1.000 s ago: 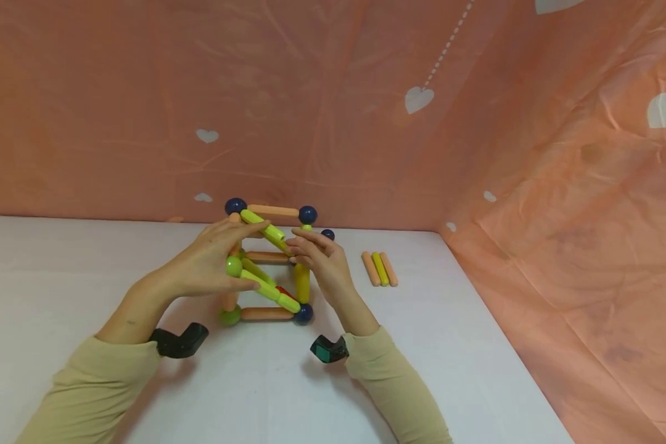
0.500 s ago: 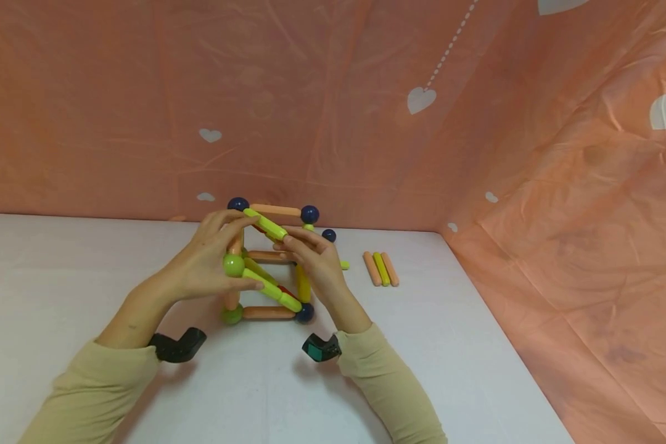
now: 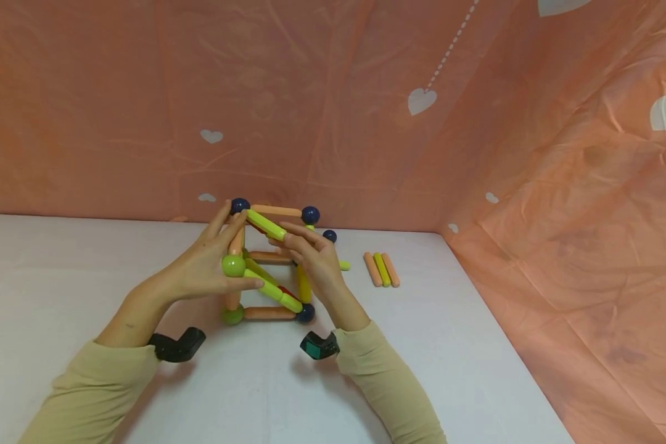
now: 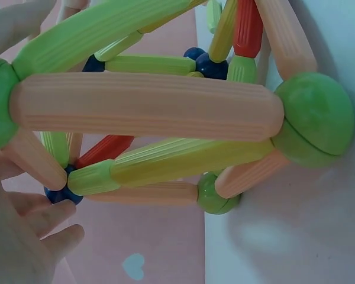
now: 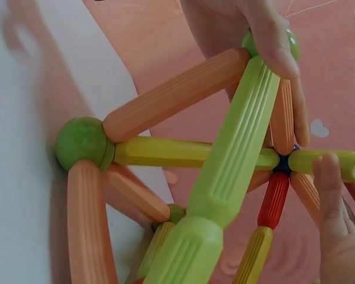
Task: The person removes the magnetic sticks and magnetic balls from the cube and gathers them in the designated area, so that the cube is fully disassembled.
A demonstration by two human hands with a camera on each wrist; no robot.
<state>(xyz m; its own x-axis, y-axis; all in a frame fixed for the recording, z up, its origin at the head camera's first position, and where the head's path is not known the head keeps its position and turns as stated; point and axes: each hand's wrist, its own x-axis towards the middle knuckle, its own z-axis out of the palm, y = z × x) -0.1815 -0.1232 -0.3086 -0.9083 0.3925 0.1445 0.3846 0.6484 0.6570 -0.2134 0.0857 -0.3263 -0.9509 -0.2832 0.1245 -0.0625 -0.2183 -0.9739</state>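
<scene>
A stick-and-ball frame of orange, yellow and lime rods [image 3: 270, 313] stands on the table, with blue and green balls at its joints. My left hand [image 3: 200, 265] holds the frame's left side. Its thumb lies by the green ball [image 5: 271, 42] and the lower lime rod [image 5: 234, 142]; its fingers touch the upper blue ball [image 4: 64, 194]. From that ball an upper lime rod [image 3: 265, 224] slopes out, its hollow free end visible in the right wrist view. My right hand [image 3: 322, 265] pinches that free end. Part of the frame's right side is hidden behind my right hand.
Three loose rods [image 3: 382, 269], two orange and one yellow, lie right of the frame. A blue ball [image 3: 330, 236] and a lime rod end [image 3: 345, 265] show beyond my right hand. Behind the white table [image 3: 438, 345] hangs a pink cloth [image 3: 333, 111] with hearts.
My left fingers have shifted from the upper lime rod up to the blue ball at its base. My right hand has moved left and taken hold of the rod's free end.
</scene>
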